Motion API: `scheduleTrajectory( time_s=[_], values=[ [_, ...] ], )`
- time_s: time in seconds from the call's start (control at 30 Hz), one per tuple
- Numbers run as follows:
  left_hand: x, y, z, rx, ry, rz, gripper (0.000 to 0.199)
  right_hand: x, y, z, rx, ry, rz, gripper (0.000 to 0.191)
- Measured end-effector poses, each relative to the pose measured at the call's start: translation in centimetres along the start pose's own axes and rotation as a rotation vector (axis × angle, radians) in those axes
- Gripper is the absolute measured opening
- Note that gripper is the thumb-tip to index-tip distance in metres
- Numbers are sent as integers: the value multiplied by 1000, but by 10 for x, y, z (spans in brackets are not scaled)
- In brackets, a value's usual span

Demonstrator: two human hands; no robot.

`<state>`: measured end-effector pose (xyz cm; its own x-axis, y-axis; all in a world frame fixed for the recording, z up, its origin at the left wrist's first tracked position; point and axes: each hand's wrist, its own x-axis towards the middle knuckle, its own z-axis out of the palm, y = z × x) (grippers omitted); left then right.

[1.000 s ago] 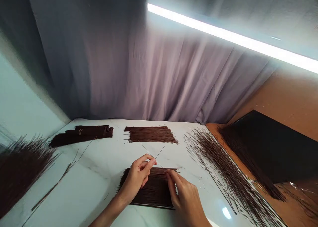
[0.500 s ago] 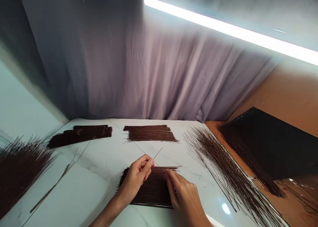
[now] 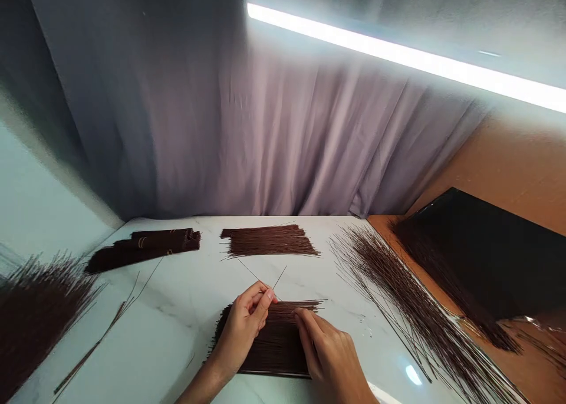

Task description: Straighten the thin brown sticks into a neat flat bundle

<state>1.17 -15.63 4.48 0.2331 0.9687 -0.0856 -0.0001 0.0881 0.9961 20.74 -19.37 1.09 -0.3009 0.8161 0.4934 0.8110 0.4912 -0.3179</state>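
My left hand (image 3: 245,324) is closed in a pinch over a flat stack of thin dark brown sticks (image 3: 280,348). A single thin stick (image 3: 280,277) pokes up from its fingertips, and another loose stick (image 3: 248,268) slants behind the fingers across the white surface. My right hand (image 3: 331,345) rests on the right part of the stack. Its thumb and forefinger are pressed together near the upper layer's right ends; whatever is between them is too small to make out. The stack's left edge lies partly behind my left hand and wrist.
A flat row of sticks (image 3: 269,240) lies farther back, with tied dark bundles (image 3: 154,243) to its left. Loose sticks (image 3: 398,286) spread along the right edge, beside a black sheet (image 3: 486,256). A thick pile (image 3: 35,321) and several stray sticks (image 3: 104,333) lie left.
Both hands stay nearly in place, the left still pinching the stick. The stick's upper tip has shifted slightly. The camera view has tilted a little.
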Motion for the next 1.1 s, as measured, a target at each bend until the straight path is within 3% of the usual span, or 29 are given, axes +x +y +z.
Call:
scheduleTrajectory(
  time_s=[0.2,0.6,1.1],
  values=[
    [2,-6,-1,-43,-9,16,43,1,-2,-1,41,44,3,28],
    [0,-3,2,153,0,51,42,3,-2,-1,13,2,7,31],
    [5,6,12,33,-2,-11,40,6,0,-2,-131,34,-20,39]
  ],
)
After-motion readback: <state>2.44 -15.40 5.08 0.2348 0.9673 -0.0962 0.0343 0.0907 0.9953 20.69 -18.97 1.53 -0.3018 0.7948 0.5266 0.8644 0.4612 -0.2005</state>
